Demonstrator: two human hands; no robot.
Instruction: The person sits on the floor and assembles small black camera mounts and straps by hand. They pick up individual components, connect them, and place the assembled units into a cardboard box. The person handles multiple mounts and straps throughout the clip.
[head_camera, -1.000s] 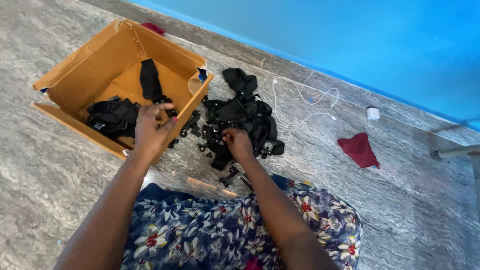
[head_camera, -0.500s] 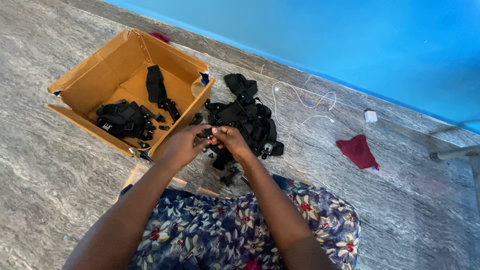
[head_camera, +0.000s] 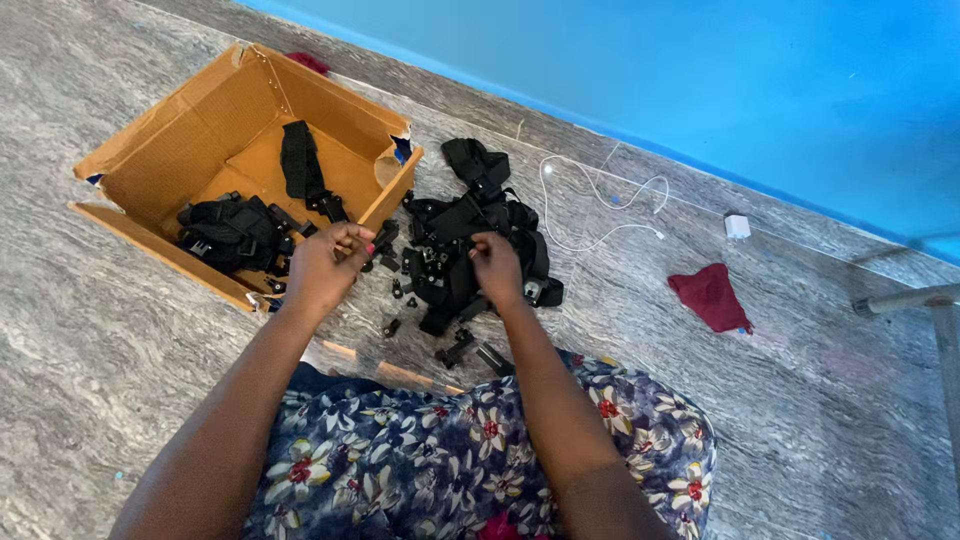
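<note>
The heap of black straps and plastic buckles (head_camera: 470, 240) lies on the grey marbled floor (head_camera: 120, 340), just beside the open cardboard box (head_camera: 200, 130). The right hand (head_camera: 497, 265) pinches a strap from it, fingers together. The left hand (head_camera: 325, 265), fingers curled on a small black piece, hangs at the box's near wall. Tangled straps could drag loose black clips (head_camera: 395, 300) along. Open floor lies left and right.
</note>
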